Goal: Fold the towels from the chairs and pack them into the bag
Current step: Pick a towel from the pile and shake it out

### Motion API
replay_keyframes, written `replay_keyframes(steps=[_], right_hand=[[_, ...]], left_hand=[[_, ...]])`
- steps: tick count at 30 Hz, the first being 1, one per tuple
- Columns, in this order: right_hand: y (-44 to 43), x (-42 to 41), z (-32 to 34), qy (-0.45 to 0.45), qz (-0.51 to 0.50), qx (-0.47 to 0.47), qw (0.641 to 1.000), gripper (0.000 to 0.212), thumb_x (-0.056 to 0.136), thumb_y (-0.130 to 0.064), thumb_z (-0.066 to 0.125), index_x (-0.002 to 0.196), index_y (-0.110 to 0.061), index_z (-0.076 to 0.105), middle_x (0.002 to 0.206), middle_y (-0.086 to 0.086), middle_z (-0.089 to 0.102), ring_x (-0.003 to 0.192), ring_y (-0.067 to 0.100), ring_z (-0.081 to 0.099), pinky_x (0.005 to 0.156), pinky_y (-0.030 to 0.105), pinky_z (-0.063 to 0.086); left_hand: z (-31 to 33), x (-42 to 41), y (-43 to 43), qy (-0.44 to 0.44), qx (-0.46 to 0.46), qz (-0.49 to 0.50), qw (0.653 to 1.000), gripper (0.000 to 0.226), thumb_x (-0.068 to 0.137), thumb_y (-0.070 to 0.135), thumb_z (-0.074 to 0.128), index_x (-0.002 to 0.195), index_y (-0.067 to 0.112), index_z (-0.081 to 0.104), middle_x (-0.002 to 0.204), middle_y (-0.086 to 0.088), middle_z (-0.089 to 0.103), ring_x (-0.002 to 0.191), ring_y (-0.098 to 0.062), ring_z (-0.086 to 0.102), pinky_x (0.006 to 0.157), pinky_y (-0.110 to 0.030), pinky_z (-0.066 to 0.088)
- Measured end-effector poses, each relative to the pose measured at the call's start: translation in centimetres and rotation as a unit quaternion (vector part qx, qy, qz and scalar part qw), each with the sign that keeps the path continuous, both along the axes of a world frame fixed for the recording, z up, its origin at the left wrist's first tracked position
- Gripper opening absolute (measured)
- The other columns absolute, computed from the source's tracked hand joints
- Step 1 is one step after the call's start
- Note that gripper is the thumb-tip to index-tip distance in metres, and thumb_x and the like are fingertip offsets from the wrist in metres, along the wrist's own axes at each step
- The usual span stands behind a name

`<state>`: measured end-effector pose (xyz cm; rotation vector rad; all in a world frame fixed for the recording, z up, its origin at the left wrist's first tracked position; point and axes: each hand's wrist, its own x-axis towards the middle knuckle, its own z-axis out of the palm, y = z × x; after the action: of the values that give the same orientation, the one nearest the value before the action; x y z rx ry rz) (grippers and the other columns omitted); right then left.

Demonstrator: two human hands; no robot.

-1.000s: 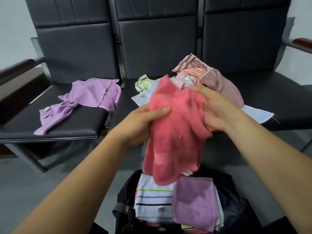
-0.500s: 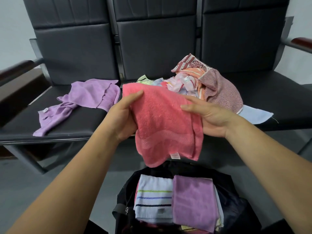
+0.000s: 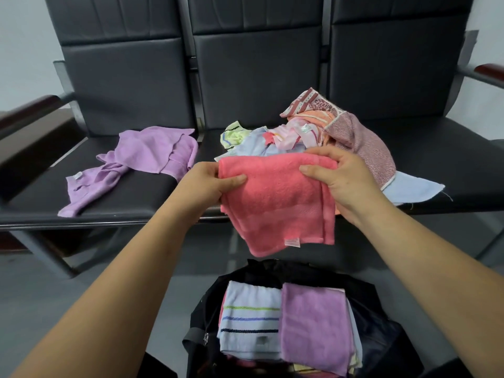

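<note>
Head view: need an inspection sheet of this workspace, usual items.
Surface: black chairs, three seats in a row.
Job's things: pink towel folded, held in front of the chairs; bag open on the floor below, with striped towel and folded purple towel inside; loose purple towel on the left seat; towel pile on the middle seat.
Clutter: nothing seen.
Hands: left hand and right hand each grip the pink towel's upper edge.
Cables: nothing seen.
Surroundings: grey floor, pale wall, wooden armrests at both ends.

Curled left grip (image 3: pixel 215 186), curled right grip (image 3: pixel 342 181)
</note>
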<state>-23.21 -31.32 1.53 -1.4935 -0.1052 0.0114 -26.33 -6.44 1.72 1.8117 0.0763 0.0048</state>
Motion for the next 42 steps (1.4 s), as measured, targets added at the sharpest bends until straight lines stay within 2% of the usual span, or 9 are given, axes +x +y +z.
replay_keyframes(steps=[7,12,14,19,22,27,33,38,42], right_hand=[[-0.3,0.4,0.0,0.006,0.066,0.044,0.997,0.051,0.080,0.013,0.074,0.121,-0.017,0.066,0.118,0.012,0.067,0.101,0.021,0.073,0.079,0.032,0.061],[-0.9,0.5,0.5,-0.079,0.028,-0.226,0.971,0.053,0.075,-0.001,0.085,0.118,-0.026,0.068,0.113,-0.006,0.067,0.097,0.006,0.068,0.082,0.022,0.056],[-0.8,0.4,0.7,-0.098,0.003,-0.262,0.960,0.048,0.073,-0.006,0.088,0.113,-0.024,0.070,0.106,-0.009,0.068,0.090,0.000,0.064,0.078,0.017,0.052],[-1.7,0.9,0.8,-0.094,-0.060,-0.246,0.963,0.029,0.073,-0.012,0.089,0.096,-0.023,0.076,0.090,-0.004,0.072,0.080,0.009,0.067,0.075,0.027,0.056],[-2.3,1.3,0.6,-0.116,-0.087,-0.225,0.964,0.021,0.073,-0.022,0.088,0.089,-0.027,0.077,0.101,0.006,0.072,0.091,0.016,0.065,0.079,0.030,0.052],[-2.1,0.6,0.5,-0.048,-0.012,0.027,0.998,0.017,0.084,-0.002,0.077,0.090,-0.017,0.074,0.086,0.000,0.075,0.087,0.018,0.074,0.080,0.033,0.059],[-1.4,0.4,-0.5,0.106,0.033,0.193,0.975,0.019,0.091,-0.005,0.070,0.110,-0.005,0.067,0.081,0.007,0.073,0.076,0.021,0.073,0.066,0.033,0.061],[0.3,1.0,-5.5,0.192,0.015,0.155,0.969,0.018,0.097,-0.002,0.062,0.114,0.000,0.067,0.091,0.016,0.075,0.086,0.028,0.074,0.085,0.047,0.061],[1.7,0.8,-11.3,0.248,-0.020,0.096,0.964,0.014,0.096,0.000,0.063,0.109,-0.001,0.069,0.101,0.018,0.075,0.088,0.028,0.074,0.081,0.043,0.060]], left_hand=[[0.3,-0.2,-0.3,-0.036,-0.071,-0.007,0.997,0.028,0.079,0.012,0.079,0.105,0.016,0.073,0.100,-0.007,0.078,0.096,-0.021,0.075,0.092,-0.037,0.059],[-0.4,0.3,0.7,-0.095,0.048,0.058,0.993,0.020,0.084,0.015,0.080,0.098,0.028,0.076,0.093,0.005,0.079,0.095,-0.013,0.074,0.094,-0.038,0.058],[-0.5,0.2,0.5,-0.109,0.032,0.072,0.991,0.016,0.084,0.019,0.081,0.098,0.024,0.078,0.094,0.004,0.079,0.096,-0.012,0.074,0.094,-0.034,0.058],[0.2,-0.1,-0.2,-0.156,0.001,0.060,0.986,0.014,0.086,0.018,0.078,0.098,0.024,0.078,0.121,0.003,0.069,0.108,-0.002,0.065,0.089,-0.015,0.051],[0.3,-0.5,-0.8,-0.170,-0.062,0.022,0.983,0.019,0.092,0.012,0.070,0.110,0.012,0.075,0.113,-0.001,0.074,0.104,-0.007,0.068,0.087,-0.016,0.052],[0.0,-0.4,-0.9,-0.194,-0.089,-0.013,0.977,0.014,0.097,0.010,0.063,0.105,0.018,0.071,0.098,0.006,0.073,0.098,-0.009,0.066,0.089,-0.025,0.053],[-1.1,-0.1,-1.1,-0.157,-0.046,-0.013,0.986,0.019,0.105,0.020,0.053,0.116,0.027,0.066,0.090,0.012,0.073,0.084,-0.004,0.068,0.070,-0.022,0.056],[-4.8,0.7,-0.4,-0.056,-0.016,0.020,0.998,0.019,0.105,0.024,0.052,0.114,0.035,0.065,0.094,0.021,0.072,0.083,0.002,0.066,0.064,-0.019,0.051],[-9.4,0.3,0.6,0.074,0.039,0.009,0.996,0.023,0.095,0.032,0.058,0.116,0.042,0.062,0.107,0.008,0.071,0.092,-0.016,0.065,0.064,-0.030,0.052]])
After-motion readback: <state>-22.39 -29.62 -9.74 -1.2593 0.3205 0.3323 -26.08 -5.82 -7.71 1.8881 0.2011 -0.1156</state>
